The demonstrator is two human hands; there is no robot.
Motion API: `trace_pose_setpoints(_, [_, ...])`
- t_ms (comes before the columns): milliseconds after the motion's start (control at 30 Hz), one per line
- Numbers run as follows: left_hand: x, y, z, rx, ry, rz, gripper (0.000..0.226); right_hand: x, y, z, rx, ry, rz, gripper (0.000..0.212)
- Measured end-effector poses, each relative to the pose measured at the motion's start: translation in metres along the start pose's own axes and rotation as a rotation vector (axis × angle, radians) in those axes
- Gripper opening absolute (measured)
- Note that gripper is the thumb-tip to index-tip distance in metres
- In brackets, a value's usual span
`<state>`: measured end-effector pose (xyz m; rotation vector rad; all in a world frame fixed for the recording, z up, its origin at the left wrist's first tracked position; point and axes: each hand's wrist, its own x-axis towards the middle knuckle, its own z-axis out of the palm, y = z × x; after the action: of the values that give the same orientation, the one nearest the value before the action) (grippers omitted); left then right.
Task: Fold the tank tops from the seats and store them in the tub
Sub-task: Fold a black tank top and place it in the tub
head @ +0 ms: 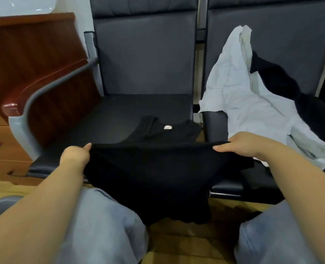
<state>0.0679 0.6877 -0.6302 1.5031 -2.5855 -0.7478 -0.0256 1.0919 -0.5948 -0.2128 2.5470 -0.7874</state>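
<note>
A black tank top (148, 168) is held stretched between both hands over the front edge of the left seat (119, 111). Its left side is pinched by the left hand (75, 156), thumb on top and fingers curled under the cloth, and its right side is gripped in the same way by the right hand (241, 145). The held edge is drawn into a nearly straight, taut line from hand to hand. The strap end, with a small pale label (167, 127), is laid flat on the seat cushion beyond that line, while the lower part hangs down in front of the seat between the knees in light blue trousers (104, 221). On the right seat (226, 185) a crumpled white top (240, 100) is spread from the backrest down across the cushion, and a second black garment (295, 96) is heaped on it toward the right. A metal armrest (49, 88) is seen at the left of the left seat, with a reddish wooden cabinet (34, 54) just beside it. The tub cannot be made out in this view.
</note>
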Motion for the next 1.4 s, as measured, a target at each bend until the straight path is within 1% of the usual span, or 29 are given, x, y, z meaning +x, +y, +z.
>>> trace_pose_setpoints(67, [0.006,-0.005,0.000,-0.040,-0.012,-0.040,0.050,0.001,0.003,-0.001,0.019,-0.019,0.036,0.039])
trace_pose_setpoints(100, [0.007,-0.003,0.002,-0.066,-0.043,-0.053,0.052,0.002,0.003,0.000,0.060,-0.027,0.061,0.037])
trace_pose_setpoints(200, [0.010,0.001,0.011,-0.041,-0.081,0.030,0.059,0.006,-0.003,0.004,0.224,-0.044,0.141,0.035])
trace_pose_setpoints(267, [0.007,0.008,0.016,0.021,-0.098,0.099,0.056,0.010,-0.007,0.009,0.310,-0.055,0.163,0.041])
trace_pose_setpoints(333, [0.003,0.017,0.019,0.044,-0.109,0.159,0.052,0.015,-0.010,0.016,0.393,-0.033,0.167,0.049])
trace_pose_setpoints(400, [-0.002,0.026,0.022,0.069,-0.101,0.211,0.051,0.021,-0.014,0.028,0.446,0.014,0.181,0.048])
trace_pose_setpoints(467, [-0.010,0.035,0.026,0.052,-0.103,0.249,0.049,0.027,-0.020,0.040,0.500,0.042,0.179,0.038])
trace_pose_setpoints(533, [-0.017,0.043,0.032,0.013,-0.119,0.276,0.047,0.033,-0.026,0.052,0.562,0.053,0.176,0.034])
trace_pose_setpoints(633, [-0.030,0.058,0.039,-0.066,-0.180,0.297,0.045,0.040,-0.034,0.065,0.609,0.061,0.170,0.039])
trace_pose_setpoints(733, [-0.044,0.069,0.048,-0.190,-0.259,0.343,0.040,0.044,-0.038,0.070,0.683,0.016,0.165,0.037])
trace_pose_setpoints(833, [-0.066,0.085,0.059,-0.284,-0.359,0.403,0.042,0.042,-0.040,0.070,0.758,-0.063,0.172,0.032])
trace_pose_setpoints(900, [-0.086,0.099,0.066,-0.354,-0.500,0.455,0.036,0.038,-0.041,0.071,0.796,-0.115,0.161,0.030])
trace_pose_setpoints(967, [-0.106,0.111,0.071,-0.365,-0.648,0.532,0.028,0.033,-0.043,0.072,0.814,-0.150,0.153,0.030])
trace_pose_setpoints(1067, [-0.121,0.120,0.078,-0.327,-0.780,0.633,0.022,0.030,-0.040,0.073,0.814,-0.115,0.184,0.035])
trace_pose_setpoints(1200, [-0.120,0.120,0.071,-0.361,-0.945,0.625,0.031,0.028,-0.037,0.066,0.856,-0.054,0.231,0.039])
trace_pose_setpoints(1300, [-0.121,0.116,0.065,-0.391,-0.996,0.651,0.034,0.024,-0.039,0.062,0.899,-0.036,0.220,0.041])
trace_pose_setpoints(1400, [-0.122,0.113,0.059,-0.466,-1.032,0.646,0.028,0.023,-0.041,0.059,1.023,0.022,0.198,0.036])
